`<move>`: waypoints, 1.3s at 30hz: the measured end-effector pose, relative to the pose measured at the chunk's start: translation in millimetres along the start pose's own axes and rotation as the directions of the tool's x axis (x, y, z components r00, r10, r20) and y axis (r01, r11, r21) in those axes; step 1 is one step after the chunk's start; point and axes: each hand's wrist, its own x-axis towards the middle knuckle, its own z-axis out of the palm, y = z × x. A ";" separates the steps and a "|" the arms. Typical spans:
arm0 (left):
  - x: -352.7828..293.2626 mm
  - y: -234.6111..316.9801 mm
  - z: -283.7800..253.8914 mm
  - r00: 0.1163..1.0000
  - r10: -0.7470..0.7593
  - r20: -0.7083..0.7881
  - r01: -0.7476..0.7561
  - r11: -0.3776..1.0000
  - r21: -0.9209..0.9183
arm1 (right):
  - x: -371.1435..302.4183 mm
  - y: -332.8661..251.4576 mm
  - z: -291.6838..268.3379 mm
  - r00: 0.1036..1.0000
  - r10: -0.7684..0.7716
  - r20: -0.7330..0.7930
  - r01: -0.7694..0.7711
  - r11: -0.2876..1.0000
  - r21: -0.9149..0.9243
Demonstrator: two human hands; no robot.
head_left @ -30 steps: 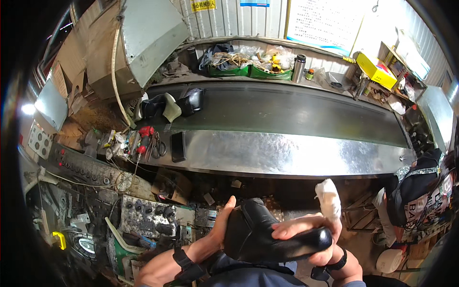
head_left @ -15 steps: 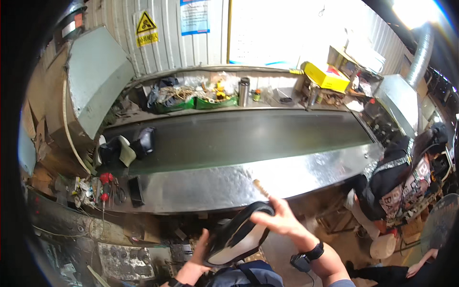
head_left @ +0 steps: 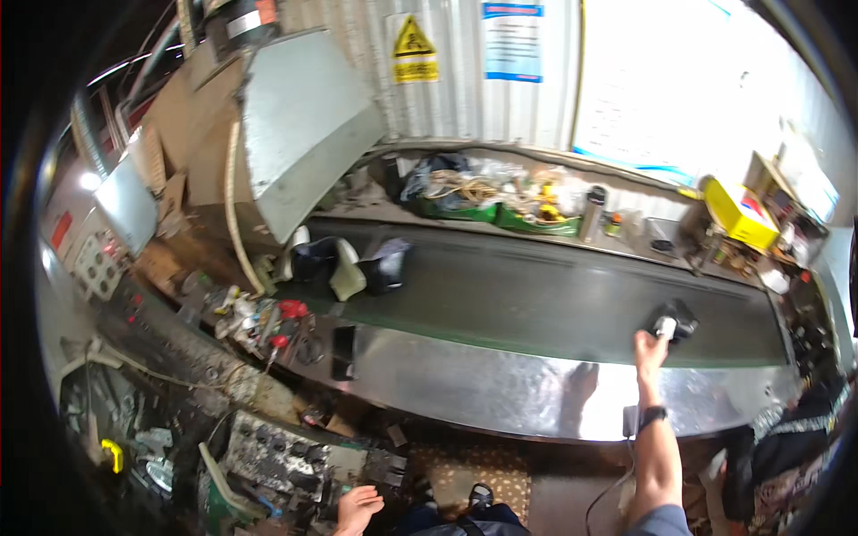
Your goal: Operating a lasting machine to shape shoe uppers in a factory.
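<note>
My right hand (head_left: 651, 347) is stretched forward over the dark conveyor belt (head_left: 527, 299), its fingers closed at the pale part of a black shoe (head_left: 682, 318). The shoe is at the right part of the belt; how firmly the fingers hold it is hard to see. Low in front of my body, my left hand (head_left: 360, 506) holds nothing, with its fingers partly spread. At the belt's left end lie several dark shoe-like pieces (head_left: 390, 266) with a pale cream piece (head_left: 347, 272) among them.
A metal ledge (head_left: 483, 366) runs along the belt's near side, with a black phone-like slab (head_left: 344, 352) and red-handled tools (head_left: 293, 310) at its left. A grey hood (head_left: 308, 116) overhangs the left end. Behind stand a flask (head_left: 593, 214) and a yellow box (head_left: 742, 214). Another person's dark sleeve (head_left: 760, 447) shows lower right.
The black shoe has gone from both hands near my body to the belt at the right, in my right hand. My left hand has let go and dropped lower. The view has swung left.
</note>
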 end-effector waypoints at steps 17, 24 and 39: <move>278.8 187.9 7.4 0.761 0.648 0.003 -0.281 0.326 0.903 | -311.7 -174.6 66.0 0.305 0.287 0.908 0.030 0.950 -0.310; 416.8 309.8 72.2 0.345 0.908 0.236 -0.842 0.188 0.505 | -299.4 -253.5 95.2 0.297 0.631 0.717 -0.745 0.622 -0.239; 487.1 388.8 183.9 0.371 0.883 0.288 -0.541 -0.046 0.840 | -273.9 -252.6 137.7 0.308 0.722 0.620 -0.879 -0.034 0.476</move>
